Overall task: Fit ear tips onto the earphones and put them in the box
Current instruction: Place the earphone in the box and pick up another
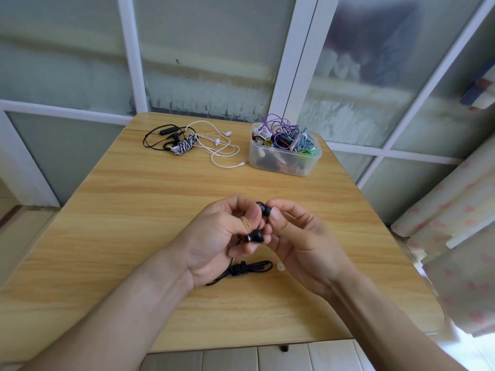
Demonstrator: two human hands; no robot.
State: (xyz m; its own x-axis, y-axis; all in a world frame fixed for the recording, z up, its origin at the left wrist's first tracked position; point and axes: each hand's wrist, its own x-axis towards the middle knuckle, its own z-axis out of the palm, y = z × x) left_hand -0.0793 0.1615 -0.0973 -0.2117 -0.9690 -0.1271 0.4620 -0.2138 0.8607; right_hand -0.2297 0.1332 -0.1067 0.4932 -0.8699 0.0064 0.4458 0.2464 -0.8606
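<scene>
Meanwhile, both hands (214, 236) (302, 236) pinch a black earbud (263, 209); the box (284, 159) brims with tangled earphones (281, 135).

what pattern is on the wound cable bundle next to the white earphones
Black-and-white zebra stripes on the wound cable bundle, left of the white earphones; seen in the head view.

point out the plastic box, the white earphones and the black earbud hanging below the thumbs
plastic box (281, 160): head view, front wall
white earphones (217, 141): head view, one white bud
black earbud (255, 236): head view, its body
</scene>
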